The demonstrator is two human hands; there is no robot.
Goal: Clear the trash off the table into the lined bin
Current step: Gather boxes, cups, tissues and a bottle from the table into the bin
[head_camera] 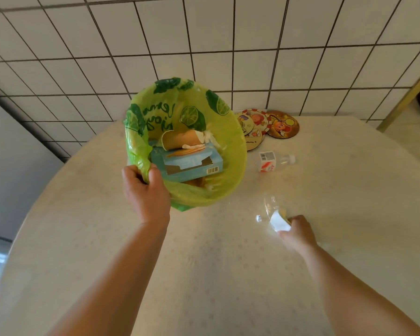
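Observation:
The bin [230,151], lined with a yellow-green bag printed with limes, is tilted toward me over the table's left-middle. My left hand [144,187] grips its near rim through the liner. Inside lie a blue tissue box [192,163], a brown paper cup [180,139] and crumpled paper. My right hand [297,230] is closed on a crumpled clear plastic wrapper with white and yellow bits [275,215], low over the table to the right of the bin. A clear plastic bottle with a red and white label [270,161] lies on its side beyond it.
The round table [204,275] has a pale cream cloth. Several round cartoon coasters [269,124] lie against the white tiled wall behind the bin. A wooden frame edge [407,98] shows at the far right.

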